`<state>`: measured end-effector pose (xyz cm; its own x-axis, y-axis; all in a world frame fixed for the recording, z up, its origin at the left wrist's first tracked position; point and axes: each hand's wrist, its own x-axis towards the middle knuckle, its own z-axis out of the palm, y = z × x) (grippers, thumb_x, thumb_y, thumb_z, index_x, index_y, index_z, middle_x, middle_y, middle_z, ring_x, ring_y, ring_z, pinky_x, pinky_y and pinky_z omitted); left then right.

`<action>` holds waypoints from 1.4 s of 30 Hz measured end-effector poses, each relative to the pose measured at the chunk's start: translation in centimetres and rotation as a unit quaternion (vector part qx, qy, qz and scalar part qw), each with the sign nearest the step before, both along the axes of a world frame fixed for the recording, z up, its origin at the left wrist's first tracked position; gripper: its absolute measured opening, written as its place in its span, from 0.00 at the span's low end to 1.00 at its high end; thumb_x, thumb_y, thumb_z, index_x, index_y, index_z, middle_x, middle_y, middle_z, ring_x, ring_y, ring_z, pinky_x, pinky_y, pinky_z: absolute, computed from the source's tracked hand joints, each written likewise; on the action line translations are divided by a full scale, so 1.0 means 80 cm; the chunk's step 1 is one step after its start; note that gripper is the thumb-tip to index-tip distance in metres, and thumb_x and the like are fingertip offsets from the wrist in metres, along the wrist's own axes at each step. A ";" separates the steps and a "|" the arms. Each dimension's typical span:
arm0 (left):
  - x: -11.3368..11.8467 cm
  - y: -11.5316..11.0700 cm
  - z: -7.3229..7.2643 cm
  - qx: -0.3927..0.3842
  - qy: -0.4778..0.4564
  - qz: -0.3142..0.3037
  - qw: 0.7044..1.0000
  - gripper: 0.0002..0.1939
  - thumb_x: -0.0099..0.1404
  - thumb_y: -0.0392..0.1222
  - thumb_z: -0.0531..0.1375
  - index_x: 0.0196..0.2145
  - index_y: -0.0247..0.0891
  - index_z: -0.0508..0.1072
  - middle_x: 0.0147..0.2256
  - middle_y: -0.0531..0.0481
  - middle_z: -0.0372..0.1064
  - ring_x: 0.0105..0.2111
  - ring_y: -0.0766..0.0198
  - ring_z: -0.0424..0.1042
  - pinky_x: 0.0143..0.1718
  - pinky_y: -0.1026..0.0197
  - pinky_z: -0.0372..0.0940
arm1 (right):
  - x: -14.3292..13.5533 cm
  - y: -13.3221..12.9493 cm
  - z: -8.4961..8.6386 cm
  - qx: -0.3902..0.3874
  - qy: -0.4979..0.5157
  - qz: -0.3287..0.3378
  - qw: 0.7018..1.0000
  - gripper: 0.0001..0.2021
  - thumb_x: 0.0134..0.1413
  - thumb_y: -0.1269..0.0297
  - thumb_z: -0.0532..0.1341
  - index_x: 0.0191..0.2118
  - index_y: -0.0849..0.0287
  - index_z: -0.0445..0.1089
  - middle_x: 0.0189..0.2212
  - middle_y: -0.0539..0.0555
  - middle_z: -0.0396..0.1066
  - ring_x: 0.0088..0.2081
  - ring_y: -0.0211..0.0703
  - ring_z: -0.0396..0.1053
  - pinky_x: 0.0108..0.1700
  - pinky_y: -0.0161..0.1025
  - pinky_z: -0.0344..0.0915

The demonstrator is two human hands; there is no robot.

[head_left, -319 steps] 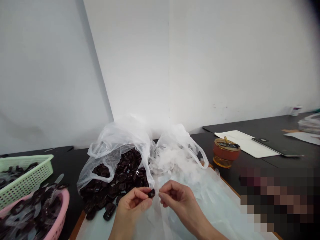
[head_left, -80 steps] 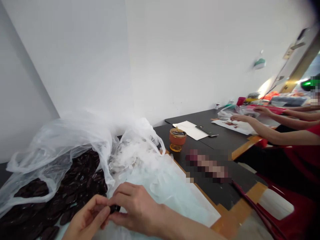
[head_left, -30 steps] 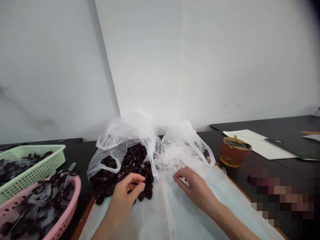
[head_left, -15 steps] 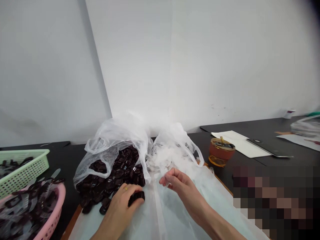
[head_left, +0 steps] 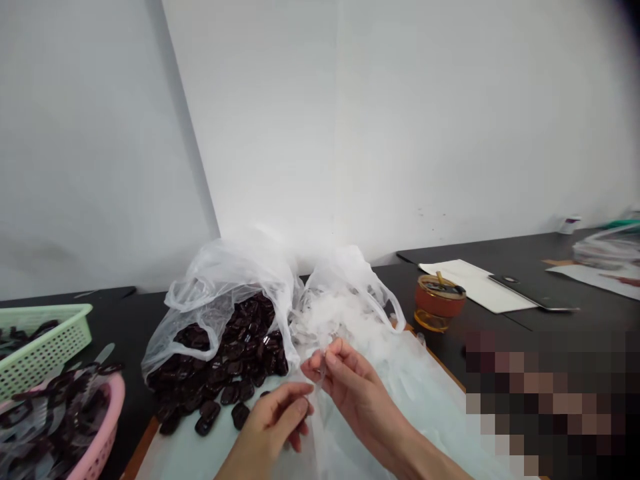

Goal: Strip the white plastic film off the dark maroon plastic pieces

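Note:
Near the middle of the mat, my right hand [head_left: 350, 377] pinches a small clear piece [head_left: 321, 369] between thumb and fingers. Just to its lower left is my left hand [head_left: 283, 417], its fingers curled together; whatever it holds is hidden. Dark glossy pieces [head_left: 220, 373] spill from a white plastic bag [head_left: 200, 293] at the left of the mat. Beside it, a second white bag [head_left: 345, 267] has clear pieces [head_left: 325, 320] at its mouth.
A pink basket [head_left: 107, 427] and a green basket [head_left: 65, 340], both with dark pieces, stand at the left. On the right are an amber cup [head_left: 437, 303], white paper [head_left: 475, 287] and a phone [head_left: 530, 293]. A wall rises behind the table.
My left hand has moved right, away from the dark pile and close to my right hand. The right hand has turned slightly, and the clear piece shows more plainly. The view has shifted slightly.

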<state>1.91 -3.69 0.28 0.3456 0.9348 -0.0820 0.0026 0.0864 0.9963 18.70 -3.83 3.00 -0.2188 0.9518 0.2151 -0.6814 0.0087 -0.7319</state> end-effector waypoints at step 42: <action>-0.015 -0.001 0.010 -0.152 -0.254 0.064 0.953 0.17 0.51 0.34 0.71 0.41 0.36 0.80 0.43 0.43 0.79 0.46 0.55 0.76 0.54 0.54 0.66 | -0.005 0.006 -0.023 0.018 -0.301 -0.090 0.949 0.09 0.42 0.62 0.72 0.24 0.60 0.73 0.24 0.50 0.75 0.28 0.39 0.70 0.32 0.35 0.64</action>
<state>0.68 -3.74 1.05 0.2986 0.9313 -0.2086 -0.5028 0.3393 0.7950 18.27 -3.33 1.18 -0.1476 0.9797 0.1360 -0.1258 0.1177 -0.9850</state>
